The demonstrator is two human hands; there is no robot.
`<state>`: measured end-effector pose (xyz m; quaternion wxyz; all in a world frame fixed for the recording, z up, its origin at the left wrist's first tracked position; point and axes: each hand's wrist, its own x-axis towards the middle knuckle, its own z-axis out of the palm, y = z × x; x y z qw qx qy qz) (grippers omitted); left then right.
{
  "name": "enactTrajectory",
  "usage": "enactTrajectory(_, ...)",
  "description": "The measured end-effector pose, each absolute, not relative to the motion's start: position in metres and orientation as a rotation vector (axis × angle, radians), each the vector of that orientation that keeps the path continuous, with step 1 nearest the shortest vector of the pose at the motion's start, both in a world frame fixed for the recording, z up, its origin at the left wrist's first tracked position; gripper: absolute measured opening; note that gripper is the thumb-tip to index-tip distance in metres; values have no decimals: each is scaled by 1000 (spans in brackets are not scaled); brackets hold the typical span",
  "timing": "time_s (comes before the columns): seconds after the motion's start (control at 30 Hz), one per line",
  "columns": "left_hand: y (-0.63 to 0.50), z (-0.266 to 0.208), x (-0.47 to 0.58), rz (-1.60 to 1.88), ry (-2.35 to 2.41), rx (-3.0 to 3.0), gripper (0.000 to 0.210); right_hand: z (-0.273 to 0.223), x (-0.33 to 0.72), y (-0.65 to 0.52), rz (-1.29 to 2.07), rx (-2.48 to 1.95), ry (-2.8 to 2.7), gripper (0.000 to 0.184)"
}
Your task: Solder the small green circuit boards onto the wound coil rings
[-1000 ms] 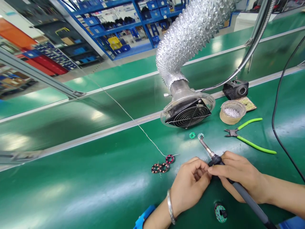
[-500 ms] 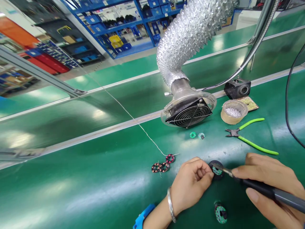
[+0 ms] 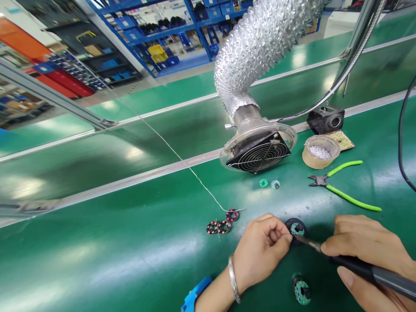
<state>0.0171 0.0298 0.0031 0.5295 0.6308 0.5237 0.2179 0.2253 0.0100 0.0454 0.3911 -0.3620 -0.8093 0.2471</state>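
My right hand (image 3: 373, 255) is closed around the dark handle of a soldering iron (image 3: 360, 266), whose tip meets the lower left edge of a small round green circuit board (image 3: 297, 229). That board sits in a black round holder (image 3: 303, 237) on the bench. Thumb and forefinger of my left hand (image 3: 264, 247) are pinched together at the holder's left edge; what they grip is too small to make out. Nearer to me stands another round circuit board (image 3: 302, 291) with a black part on it. Three wound copper coils (image 3: 224, 226) lie left of my left hand.
A fume extractor hood (image 3: 260, 151) hangs over the bench on a silver duct (image 3: 250, 56). Green-handled cutters (image 3: 344, 193), a tub of metal bits (image 3: 320, 152) and a black iron stand (image 3: 326, 119) lie at the right. Solder wire (image 3: 201, 183) runs down to the coils.
The soldering iron's tip has shifted from over the middle of the board down to its lower left edge, near my left fingertips. My left hand has hardly moved.
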Motion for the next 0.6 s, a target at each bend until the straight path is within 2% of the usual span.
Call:
enactTrajectory(0.23,30,3,17,526,1253,1510,11,43,228,7,596,-904,-2070,23)
enactTrajectory(0.43,29,4,18,526,1257,1495,10,47,229,6,559,-911,-2012,14)
enactTrajectory(0.6,30,5,17,524,1261,1466,11,43,233,9,427,-899,-1918,21)
